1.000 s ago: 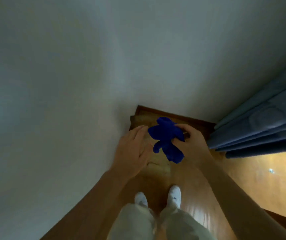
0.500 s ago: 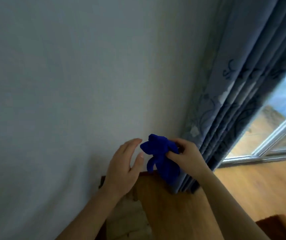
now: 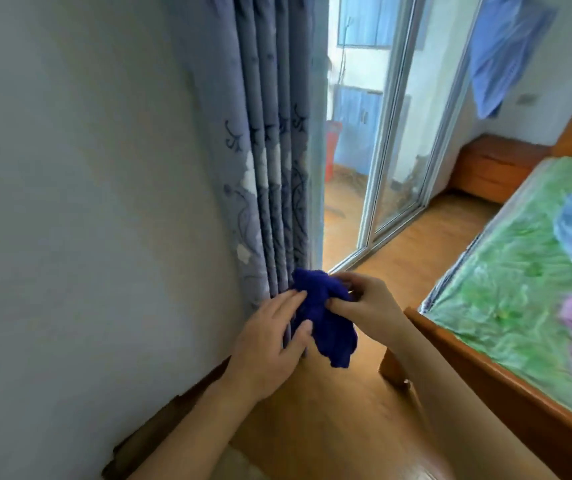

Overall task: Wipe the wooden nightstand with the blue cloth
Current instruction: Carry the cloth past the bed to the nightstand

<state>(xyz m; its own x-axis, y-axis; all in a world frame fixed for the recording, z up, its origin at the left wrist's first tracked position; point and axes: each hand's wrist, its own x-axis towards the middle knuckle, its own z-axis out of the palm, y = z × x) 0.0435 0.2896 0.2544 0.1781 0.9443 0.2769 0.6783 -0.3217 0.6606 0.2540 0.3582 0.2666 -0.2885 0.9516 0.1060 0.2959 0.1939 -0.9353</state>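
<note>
Crumpled blue cloth point(image 3: 326, 322) (soft, lumpy), right hand point(image 3: 372, 308) pinching, left hand point(image 3: 269, 346) flat

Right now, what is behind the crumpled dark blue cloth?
The grey-blue patterned curtain hangs behind the crumpled dark blue cloth, with orange wooden floor beyond its lower end. The cloth hides part of the curtain's lower folds; the right hand pinches it.

You've got daylight pouring in through the glass door point(image 3: 395, 133) at top centre, slightly blown out. The wall point(image 3: 70, 202) on the left is dim and bluish. The bedspread point(image 3: 519, 289) at right is smeared with blur, while the blue cloth point(image 3: 326, 323) looks sharper. Straight lines bow near the edges.
</note>
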